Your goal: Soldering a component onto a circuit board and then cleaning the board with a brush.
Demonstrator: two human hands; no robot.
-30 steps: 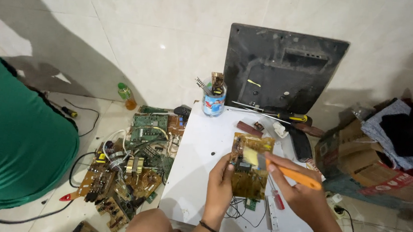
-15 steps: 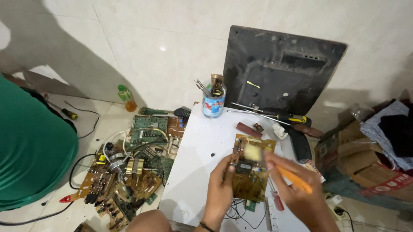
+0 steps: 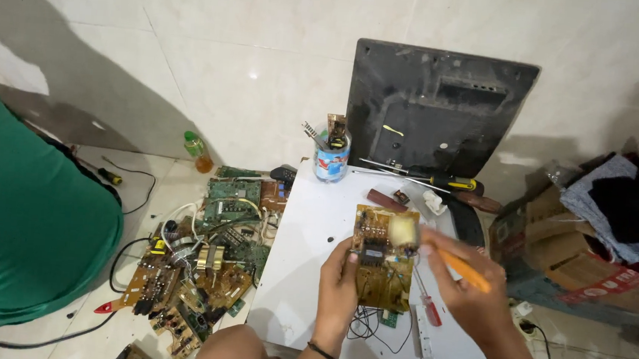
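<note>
The left hand (image 3: pixel 338 293) has its fingers closed on the edge of a brown circuit board (image 3: pixel 383 260), holding it just above the white counter (image 3: pixel 307 253). The right hand (image 3: pixel 469 295) has its fingers wrapped around an orange brush (image 3: pixel 463 270), and its blurry tip touches the top of the board. More old boards (image 3: pixel 201 269) lie in a pile on the floor to the left, near a person in a green shirt (image 3: pixel 24 219).

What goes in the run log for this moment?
left hand: holds circuit board | right hand: brush on board | surface: white table
</note>
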